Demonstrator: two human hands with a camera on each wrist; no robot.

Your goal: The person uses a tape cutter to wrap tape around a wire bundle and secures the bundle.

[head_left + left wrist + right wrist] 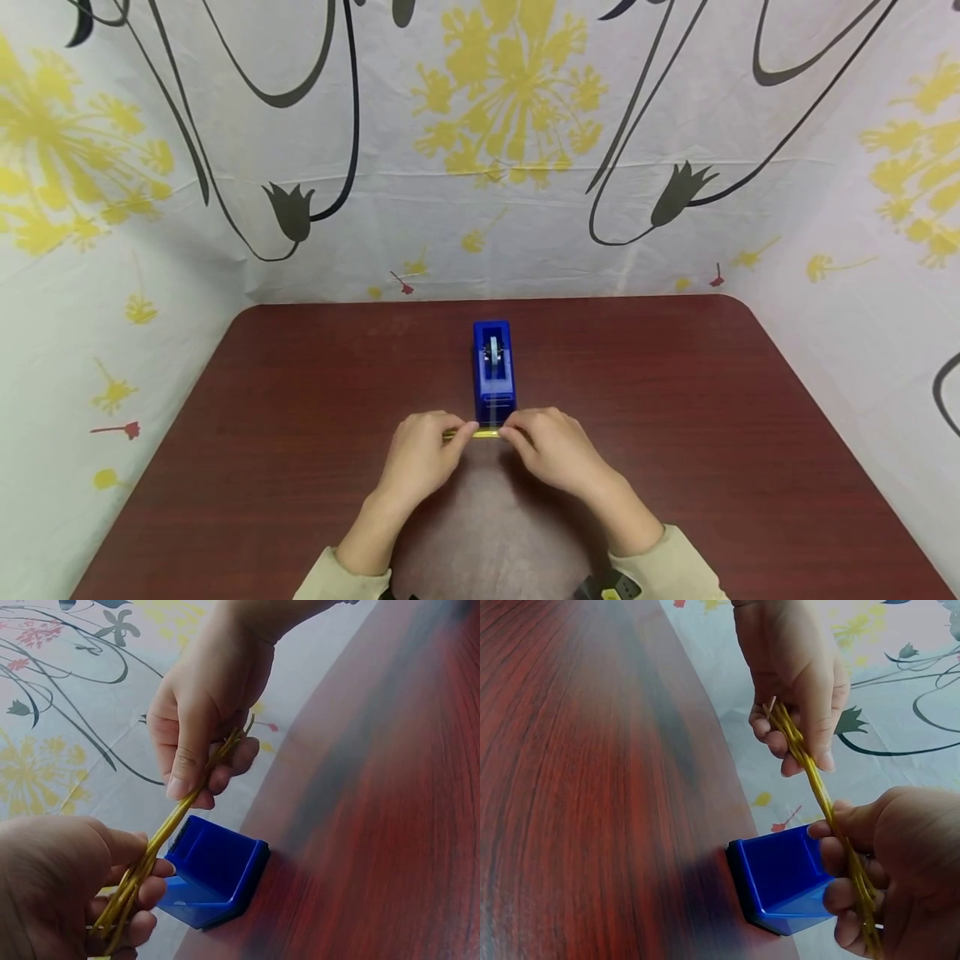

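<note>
Both hands hold a bundle of thin yellow strands (487,433) stretched level between them. My left hand (422,457) pinches its left part between thumb and fingers. On the other side my right hand (557,450) grips the right part, and loose strand ends poke out past its fingers in the left wrist view. A blue tape dispenser (221,859) stands just beyond the bundle, its toothed cutting edge (180,835) facing the hands. Its clear tape roll (493,350) sits in the middle of the body. In the head view the bundle runs right at the dispenser's front end.
The dark red-brown table (337,367) has rounded far corners. Around its back and sides hangs a white sheet (480,250) with yellow and grey flower prints. Dark wrist gear (618,586) shows at the right sleeve.
</note>
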